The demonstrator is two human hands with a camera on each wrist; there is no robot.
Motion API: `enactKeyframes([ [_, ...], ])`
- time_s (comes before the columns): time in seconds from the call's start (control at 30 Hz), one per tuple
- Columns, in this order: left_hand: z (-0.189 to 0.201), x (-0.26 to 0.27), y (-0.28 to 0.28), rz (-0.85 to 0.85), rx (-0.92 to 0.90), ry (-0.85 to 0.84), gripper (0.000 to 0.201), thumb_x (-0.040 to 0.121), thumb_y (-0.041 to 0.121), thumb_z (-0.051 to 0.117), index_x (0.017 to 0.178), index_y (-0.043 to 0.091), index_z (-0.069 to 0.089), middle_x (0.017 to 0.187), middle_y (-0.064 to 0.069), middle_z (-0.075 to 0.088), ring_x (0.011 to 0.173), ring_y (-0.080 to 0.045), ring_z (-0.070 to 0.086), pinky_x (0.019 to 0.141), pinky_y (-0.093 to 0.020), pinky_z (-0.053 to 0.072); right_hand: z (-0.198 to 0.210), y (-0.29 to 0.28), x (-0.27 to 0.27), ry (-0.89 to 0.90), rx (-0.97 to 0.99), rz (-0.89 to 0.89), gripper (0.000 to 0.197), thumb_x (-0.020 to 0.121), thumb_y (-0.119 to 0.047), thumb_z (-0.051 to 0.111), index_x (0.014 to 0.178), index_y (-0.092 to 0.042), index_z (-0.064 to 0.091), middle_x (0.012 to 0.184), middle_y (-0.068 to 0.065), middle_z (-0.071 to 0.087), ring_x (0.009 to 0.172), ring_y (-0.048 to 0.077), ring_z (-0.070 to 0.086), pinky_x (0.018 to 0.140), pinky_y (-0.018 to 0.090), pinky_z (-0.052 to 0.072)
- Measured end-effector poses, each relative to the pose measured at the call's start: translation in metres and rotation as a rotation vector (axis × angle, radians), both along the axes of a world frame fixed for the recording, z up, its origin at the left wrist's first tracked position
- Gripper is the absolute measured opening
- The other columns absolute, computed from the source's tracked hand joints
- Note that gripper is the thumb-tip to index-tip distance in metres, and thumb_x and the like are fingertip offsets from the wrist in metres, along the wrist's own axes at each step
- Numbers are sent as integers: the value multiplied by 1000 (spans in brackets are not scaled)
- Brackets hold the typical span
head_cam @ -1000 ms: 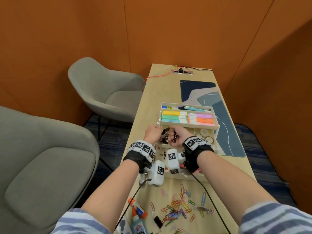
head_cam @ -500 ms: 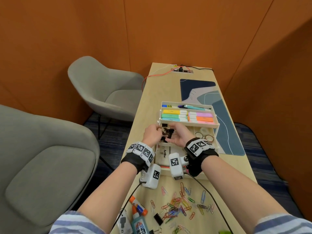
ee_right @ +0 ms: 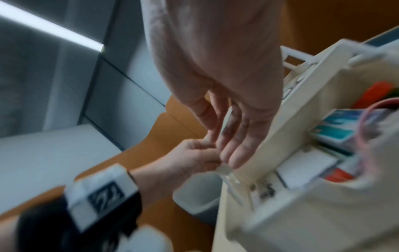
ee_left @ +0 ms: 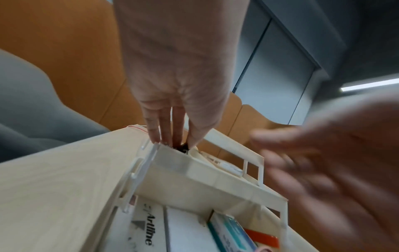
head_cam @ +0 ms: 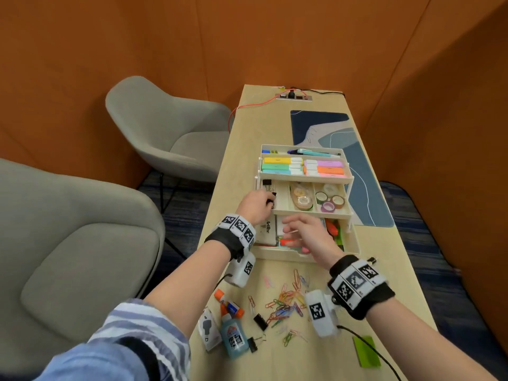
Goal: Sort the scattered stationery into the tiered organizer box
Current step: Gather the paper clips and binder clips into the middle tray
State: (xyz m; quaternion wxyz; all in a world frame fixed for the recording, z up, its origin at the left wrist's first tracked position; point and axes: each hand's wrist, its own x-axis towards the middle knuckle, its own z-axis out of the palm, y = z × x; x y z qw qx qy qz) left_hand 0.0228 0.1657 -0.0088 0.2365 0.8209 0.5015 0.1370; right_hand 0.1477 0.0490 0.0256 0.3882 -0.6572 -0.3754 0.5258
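I see the tiered organizer box mid-table. My left hand reaches into its middle tier's left compartment, fingertips pinched on black binder clips. My right hand hovers over the bottom tier — fingers spread, holding nothing. A white box there reads "Artline". Paper clips lie scattered nearer me.
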Motion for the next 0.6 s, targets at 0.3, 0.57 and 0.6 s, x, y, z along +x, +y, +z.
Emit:
enactKeyframes([
  [0.3, 13, -36, -70, 37, 13, -207, 25, 98, 16, 46, 118, 15, 62, 117, 1, 61, 99, -11, 57, 92, -28, 47, -88, -81, -36, -686, 4, 725, 26, 85, -13, 54, 109, -19, 62, 114, 1, 57, 100, 15, 58, 87, 25, 49],
  [0.57, -39, -91, -164, -237, -94, 240, 18, 93, 24, 46, 97, 19, 62, 97, 0, 63, 88, -18, 60, 77, -30, 47, -131, -110, -54, -1158, 367, 889, 23, 69, -13, 66, 91, -17, 60, 85, 2, 56, 79, 22, 55, 62, 31, 47],
  [0.6, -41, -92, -170, -297, -74, 301, 18, 92, 26, 46, 95, 18, 61, 95, -1, 62, 88, -20, 59, 76, -31, 43, -134, -110, -52, -1114, 373, 857, 22, 72, -11, 63, 94, -16, 60, 87, 4, 56, 82, 23, 54, 65, 32, 48],
])
